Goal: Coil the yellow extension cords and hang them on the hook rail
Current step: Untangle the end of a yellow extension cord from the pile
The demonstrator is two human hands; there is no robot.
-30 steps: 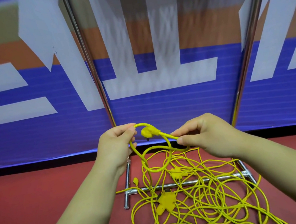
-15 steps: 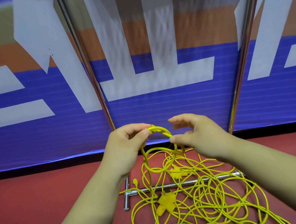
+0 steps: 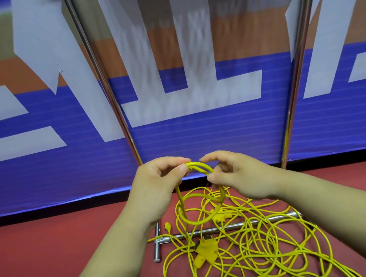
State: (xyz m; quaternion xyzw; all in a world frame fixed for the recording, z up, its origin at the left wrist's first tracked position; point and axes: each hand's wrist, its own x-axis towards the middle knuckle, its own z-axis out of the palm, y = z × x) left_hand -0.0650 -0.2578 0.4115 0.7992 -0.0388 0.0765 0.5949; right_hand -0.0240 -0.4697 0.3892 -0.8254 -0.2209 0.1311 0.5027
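Observation:
A tangle of yellow extension cords (image 3: 251, 256) lies on the red floor over the foot of a metal rack. A yellow socket block (image 3: 207, 248) rests in the pile. My left hand (image 3: 157, 185) pinches the top of a small coil (image 3: 199, 194) of cord held above the pile. My right hand (image 3: 239, 177) pinches the same coil on its right side, thumb and fingers around the cord. The hook rail is out of view.
Two chrome uprights (image 3: 119, 113) (image 3: 294, 96) rise in front of a blue, white and orange banner (image 3: 199, 136). The rack's chrome base bar (image 3: 230, 226) and short left foot (image 3: 157, 245) lie on the floor under the cords.
The hands have come closer together. The plug end seen between them a second ago is now folded into a small round coil, held by both hands.

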